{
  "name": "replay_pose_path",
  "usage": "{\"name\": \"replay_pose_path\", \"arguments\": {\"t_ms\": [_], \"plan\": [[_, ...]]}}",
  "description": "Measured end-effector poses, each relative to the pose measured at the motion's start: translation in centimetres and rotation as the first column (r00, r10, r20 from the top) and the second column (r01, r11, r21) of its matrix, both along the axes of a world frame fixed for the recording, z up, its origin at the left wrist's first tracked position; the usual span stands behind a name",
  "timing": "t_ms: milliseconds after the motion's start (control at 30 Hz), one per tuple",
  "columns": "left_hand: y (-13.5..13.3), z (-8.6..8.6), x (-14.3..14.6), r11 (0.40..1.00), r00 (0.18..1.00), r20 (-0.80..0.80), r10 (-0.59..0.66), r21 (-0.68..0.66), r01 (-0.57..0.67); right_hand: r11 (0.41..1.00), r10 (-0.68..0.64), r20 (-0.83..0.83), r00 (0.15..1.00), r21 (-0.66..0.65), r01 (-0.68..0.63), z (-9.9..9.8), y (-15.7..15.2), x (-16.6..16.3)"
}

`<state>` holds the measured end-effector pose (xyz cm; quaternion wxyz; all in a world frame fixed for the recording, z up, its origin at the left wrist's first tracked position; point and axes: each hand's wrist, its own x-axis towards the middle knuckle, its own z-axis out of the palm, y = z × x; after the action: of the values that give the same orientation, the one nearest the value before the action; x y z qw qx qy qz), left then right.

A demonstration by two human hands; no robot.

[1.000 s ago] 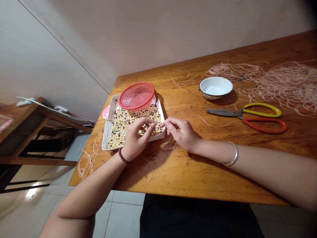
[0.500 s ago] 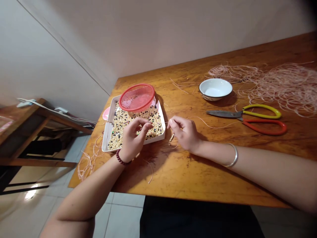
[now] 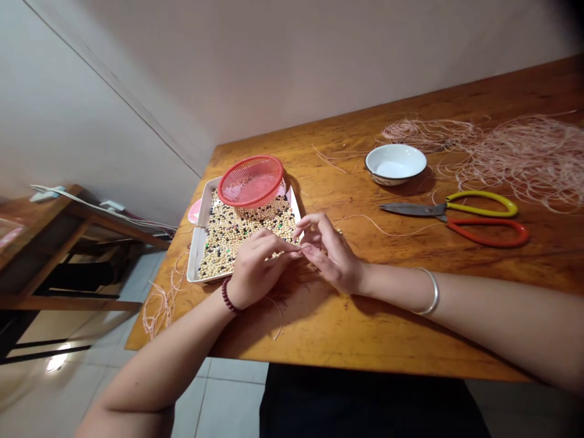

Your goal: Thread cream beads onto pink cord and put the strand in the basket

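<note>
My left hand (image 3: 262,267) is closed in a pinch over the near right corner of the bead tray (image 3: 195,258), its fingertips on a thin cord that is mostly hidden. Tip to tip with it, my right hand (image 3: 333,255) has its thumb at the same spot and its index finger raised and bent. A thin pink cord (image 3: 365,218) trails from behind the right hand toward the scissors. The short row of beads on the cord is nearly all hidden by that hand. Small cream, black and green beads (image 3: 223,234) fill the white tray.
A red mesh basket (image 3: 250,182) rests on the beads. To the right are a white enamel bowl (image 3: 396,163), scissors (image 3: 456,213) with yellow and red handles, and a tangled heap of pink cord (image 3: 529,152). More loose cord (image 3: 157,310) lies at the table's left edge.
My hands have come together, and the cord span between them no longer shows. My left hand moved right and down; my right index finger lifted, and the hanging beads went out of sight.
</note>
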<state>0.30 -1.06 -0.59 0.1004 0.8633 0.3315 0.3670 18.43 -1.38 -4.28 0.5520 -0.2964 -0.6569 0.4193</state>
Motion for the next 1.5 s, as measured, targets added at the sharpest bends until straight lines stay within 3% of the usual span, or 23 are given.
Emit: {"name": "replay_pose_path", "arguments": {"t_ms": [100,200,400,500,600,733,833,1000,1067,1167,1300,1500], "plan": [[0.0,0.0,0.0,0.998,0.999,-0.041,-0.015,0.055,0.017,0.933,0.25,-0.117,0.961,-0.236,-0.271,-0.3,-0.4,-0.5],[0.0,0.1,0.0,0.997,0.998,-0.06,0.003,0.077,0.002,0.852,0.322,-0.199,0.926,-0.365,-0.375,-0.3,-0.2,-0.8],[-0.2,0.1,0.2,0.995,0.993,-0.056,0.103,0.016,-0.102,0.832,0.302,-0.164,0.939,-0.436,-0.343,0.4,0.4,-0.9],[-0.3,0.1,0.2,0.985,0.988,-0.045,0.151,-0.083,-0.154,0.747,0.325,-0.238,0.915,-0.53,-0.403,0.5,0.8,-0.8],[-0.2,0.1,0.2,0.958,0.973,-0.001,0.232,-0.174,-0.228,0.649,0.257,-0.388,0.885,-0.61,-0.455,0.4,1.3,-0.6],[-0.2,0.2,0.2,0.925,0.94,0.037,0.339,-0.196,-0.325,0.591,0.131,-0.529,0.838,-0.637,-0.494,0.6,1.8,-0.3],[-0.4,0.3,0.2,0.928,0.948,-0.018,0.318,-0.2,-0.315,0.596,0.147,-0.507,0.849,-0.64,-0.485,0.7,1.8,-0.4],[-0.7,0.2,0.3,0.963,0.976,-0.178,0.124,-0.216,-0.162,0.682,0.189,-0.382,0.905,-0.612,-0.401,0.5,1.5,-0.9],[-0.8,0.2,0.4,0.96,0.979,-0.184,0.091,-0.246,-0.135,0.667,0.196,-0.397,0.897,-0.617,-0.419,0.5,1.5,-1.0],[-0.9,0.2,0.4,0.94,0.981,-0.135,0.142,-0.292,-0.176,0.63,0.19,-0.425,0.885,-0.639,-0.442,0.5,1.5,-0.9],[-1.0,0.3,0.5,0.934,0.979,-0.125,0.159,-0.303,-0.19,0.662,0.19,-0.434,0.881,-0.606,-0.441,0.1,1.7,-0.7],[-1.0,0.5,0.4,0.936,0.976,-0.184,0.12,-0.308,-0.173,0.629,0.246,-0.472,0.846,-0.587,-0.51,-0.3,1.7,-0.8]]}}
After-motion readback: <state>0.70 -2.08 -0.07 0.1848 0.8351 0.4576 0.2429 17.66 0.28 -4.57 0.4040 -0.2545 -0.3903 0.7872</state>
